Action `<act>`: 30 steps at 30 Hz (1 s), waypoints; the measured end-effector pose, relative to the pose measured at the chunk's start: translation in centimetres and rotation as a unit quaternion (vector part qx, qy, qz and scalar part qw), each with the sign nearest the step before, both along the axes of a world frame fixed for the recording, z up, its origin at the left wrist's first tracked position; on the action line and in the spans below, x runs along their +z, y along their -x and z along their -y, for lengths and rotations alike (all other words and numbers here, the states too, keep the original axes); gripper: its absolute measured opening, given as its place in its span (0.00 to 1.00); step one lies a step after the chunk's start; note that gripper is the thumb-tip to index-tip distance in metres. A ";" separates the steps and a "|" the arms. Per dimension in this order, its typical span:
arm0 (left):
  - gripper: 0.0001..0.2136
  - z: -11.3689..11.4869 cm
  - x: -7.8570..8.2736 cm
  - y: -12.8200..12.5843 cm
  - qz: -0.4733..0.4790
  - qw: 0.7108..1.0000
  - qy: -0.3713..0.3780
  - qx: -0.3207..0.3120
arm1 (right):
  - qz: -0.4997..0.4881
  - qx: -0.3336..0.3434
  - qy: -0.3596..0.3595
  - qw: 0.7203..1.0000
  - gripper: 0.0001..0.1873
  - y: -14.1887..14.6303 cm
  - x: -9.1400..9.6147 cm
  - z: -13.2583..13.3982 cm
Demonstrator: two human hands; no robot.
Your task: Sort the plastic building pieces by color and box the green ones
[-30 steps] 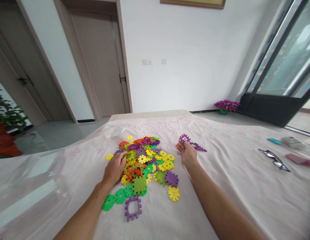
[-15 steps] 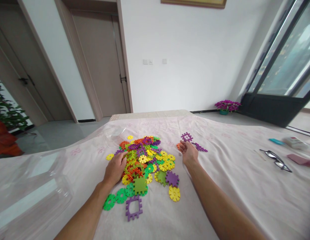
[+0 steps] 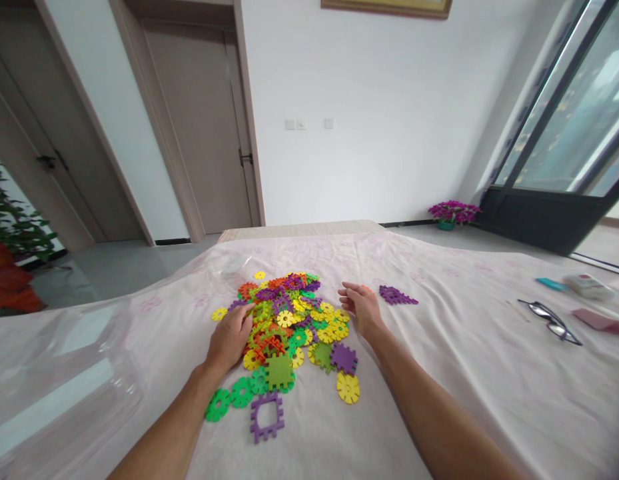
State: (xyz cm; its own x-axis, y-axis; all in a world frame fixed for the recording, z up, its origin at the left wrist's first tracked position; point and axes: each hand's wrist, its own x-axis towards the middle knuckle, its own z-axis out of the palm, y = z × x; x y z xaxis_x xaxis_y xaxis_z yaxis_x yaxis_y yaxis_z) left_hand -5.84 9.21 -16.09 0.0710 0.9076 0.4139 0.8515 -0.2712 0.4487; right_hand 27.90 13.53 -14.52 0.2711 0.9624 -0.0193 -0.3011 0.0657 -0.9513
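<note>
A heap of plastic building pieces [image 3: 285, 319] in yellow, green, orange and purple lies on the cloth between my hands. My left hand [image 3: 232, 331] rests against the heap's left side, fingers loosely extended and no piece visibly gripped. To the right of the heap, my right hand [image 3: 362, 308] is raised slightly with its fingers apart, holding nothing I can see. Just beyond its fingers, an orange piece [image 3: 368, 289] is mostly hidden. Purple notched pieces [image 3: 398, 295] lie farther right. Nearer me are a purple square frame [image 3: 267, 417], a light green square [image 3: 280, 371] and a yellow disc [image 3: 348, 388].
Clear plastic containers [image 3: 74, 387] stand on the left of the pale tablecloth [image 3: 469, 373]. At the right lie eyeglasses [image 3: 552, 321], a pink cloth [image 3: 600, 320], a blue item [image 3: 552, 284] and a white packet [image 3: 588, 285].
My right hand has moved left toward the heap and let go of the purple windowed square, which no longer shows at its fingertips. My left hand stays where it was.
</note>
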 end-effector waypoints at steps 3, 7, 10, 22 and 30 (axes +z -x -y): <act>0.18 0.1 0.1 -0.1 0.001 1.000 0.001 0.000 | 0.126 0.035 -0.040 0.991 0.15 1.6 -0.2 0.7; 0.18 0.1 0.2 -0.1 0.003 1.000 -0.002 -0.002 | 0.310 0.099 -0.139 0.935 0.13 3.0 -0.6 1.4; 0.18 0.1 0.2 -0.1 0.007 1.000 -0.005 -0.003 | 0.433 0.123 -0.189 0.873 0.15 3.4 -0.7 1.8; 0.18 0.1 0.1 -0.1 0.006 1.000 -0.002 -0.001 | 0.655 0.122 -0.175 0.725 0.22 3.6 -0.7 2.4; 0.18 0.0 0.1 0.0 0.006 1.000 -0.002 0.001 | 0.615 0.089 -0.180 0.762 0.09 3.2 -0.4 2.3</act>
State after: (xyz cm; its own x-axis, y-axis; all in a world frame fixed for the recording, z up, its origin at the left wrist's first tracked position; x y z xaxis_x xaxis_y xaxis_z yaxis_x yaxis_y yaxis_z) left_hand -5.84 9.22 -16.02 0.0637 0.9065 0.4175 0.8467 -0.2705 0.4582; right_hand 24.66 11.20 -14.96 -0.2653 0.8686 0.4185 0.7697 0.4522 -0.4507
